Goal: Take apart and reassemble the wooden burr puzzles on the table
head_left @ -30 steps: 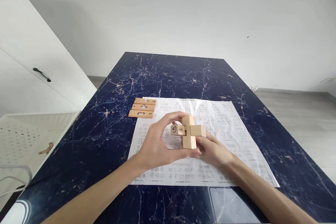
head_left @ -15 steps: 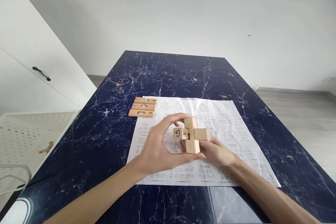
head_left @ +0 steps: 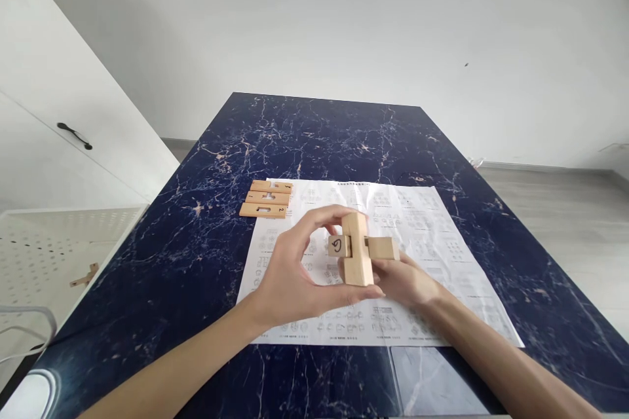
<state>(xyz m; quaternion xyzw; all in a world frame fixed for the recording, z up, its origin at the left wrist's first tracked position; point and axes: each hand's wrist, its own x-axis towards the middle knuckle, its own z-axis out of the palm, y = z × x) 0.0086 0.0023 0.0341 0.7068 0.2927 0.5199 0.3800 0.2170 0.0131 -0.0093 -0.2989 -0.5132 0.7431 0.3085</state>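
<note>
A pale wooden burr puzzle (head_left: 358,255) is held above a printed sheet (head_left: 422,216). It is a cross of interlocking blocks, with a handwritten mark on the left end of its crosspiece. My left hand (head_left: 289,268) is closed around it, fingers on the upper end of the upright block and thumb under the lower end. Behind and below the right end is my right hand (head_left: 407,285), closed against the puzzle, its fingertips partly hidden. Three flat notched wooden pieces (head_left: 265,200) with handwritten numbers lie side by side at the sheet's upper left corner.
The dark blue marble-patterned table (head_left: 314,137) stretches toward a white wall. Left of it stands a white perforated basket (head_left: 49,229) with a small wooden cross piece (head_left: 86,275) inside. A white cabinet (head_left: 59,91) is behind the basket. A glossy flat panel (head_left: 437,383) lies at the near edge.
The crosspiece has slid right through the upright block. Its numeral 3 is now hidden, and a notch shows on the right side. Both hands keep their hold.
</note>
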